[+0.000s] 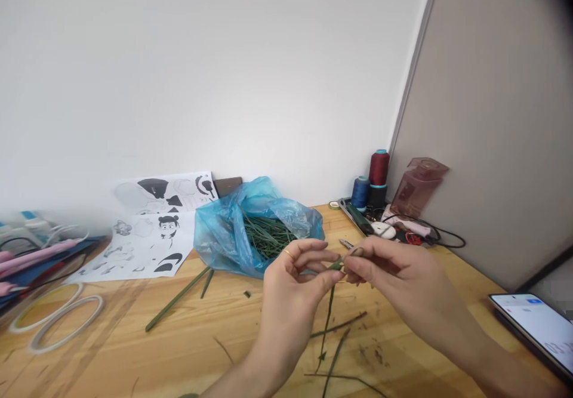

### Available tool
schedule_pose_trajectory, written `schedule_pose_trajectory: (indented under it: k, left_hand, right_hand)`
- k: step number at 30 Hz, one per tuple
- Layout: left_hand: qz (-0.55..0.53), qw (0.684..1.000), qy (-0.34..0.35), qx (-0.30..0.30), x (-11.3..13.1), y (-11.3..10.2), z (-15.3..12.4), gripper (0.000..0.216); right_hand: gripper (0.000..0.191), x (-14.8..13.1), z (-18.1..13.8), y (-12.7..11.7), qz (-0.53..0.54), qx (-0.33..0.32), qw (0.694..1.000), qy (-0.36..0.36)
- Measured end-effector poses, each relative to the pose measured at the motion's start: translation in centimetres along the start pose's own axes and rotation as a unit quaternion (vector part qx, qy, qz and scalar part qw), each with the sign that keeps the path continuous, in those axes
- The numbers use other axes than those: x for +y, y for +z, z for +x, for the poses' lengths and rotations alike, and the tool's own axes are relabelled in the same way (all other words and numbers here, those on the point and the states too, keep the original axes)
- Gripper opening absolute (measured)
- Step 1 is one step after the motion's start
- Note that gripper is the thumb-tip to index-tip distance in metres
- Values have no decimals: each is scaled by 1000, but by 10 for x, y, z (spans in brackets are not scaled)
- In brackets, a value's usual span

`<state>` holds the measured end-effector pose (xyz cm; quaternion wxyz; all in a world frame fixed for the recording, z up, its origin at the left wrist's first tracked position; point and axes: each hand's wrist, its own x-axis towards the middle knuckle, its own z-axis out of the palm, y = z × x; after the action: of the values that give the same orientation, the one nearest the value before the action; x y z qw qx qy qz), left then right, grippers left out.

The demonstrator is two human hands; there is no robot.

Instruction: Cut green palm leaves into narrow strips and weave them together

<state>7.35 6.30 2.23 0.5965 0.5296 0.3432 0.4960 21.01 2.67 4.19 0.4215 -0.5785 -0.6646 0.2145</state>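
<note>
Above the wooden table [242,344], my left hand [298,290] and my right hand [389,278] meet fingertip to fingertip. Thumb and forefinger of my left hand pinch a green leaf strip [335,265]. My right hand's fingers close on the same strip's other side, where a thin looped end rises; its exact hold is partly hidden. A long strand hangs below the fingers. Just behind the hands sits a blue plastic bag [224,234] of many green strips [268,234]. Several loose strips [338,350] lie on the wood beneath, among small dark scraps.
Printed sheets [147,249] lie at left, near white tape rings [67,320] and pink tools [40,258]. Thread spools [379,168], a tray with cables [403,231] and a pinkish bottle [416,189] stand at back right. A phone [535,326] rests at the right edge.
</note>
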Motion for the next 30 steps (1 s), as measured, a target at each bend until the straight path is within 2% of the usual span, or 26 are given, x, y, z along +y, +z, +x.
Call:
schedule_pose_trajectory:
  k: [5, 10, 14, 17, 22, 26, 30]
  left_hand:
    - [-13, 1000, -14, -22, 0, 0, 0, 31]
    - [6, 1000, -7, 5, 2, -1, -1, 35]
    - [11, 999, -28, -17, 5, -2, -1, 29]
    - [-7, 997, -66, -39, 5, -4, 0, 27]
    - [-58, 987, -117, -90, 1, -5, 2, 18]
    - [-75, 985, -130, -84, -2, -5, 2, 18]
    - [-64, 986, -125, -88, -2, -4, 1, 13]
  right_hand:
    - [22, 2, 2, -1, 122, -33, 992, 27]
    - [21, 4, 2, 0, 180, -43, 982, 33]
    - [23, 7, 2, 2, 216, -57, 974, 48]
    - [25, 8, 2, 1, 196, -49, 978, 51]
    - [26, 6, 2, 0, 91, -20, 995, 36]
    - [25, 5, 0, 1, 35, 5, 999, 37]
    - [26, 3, -3, 2, 27, 20, 999, 36]
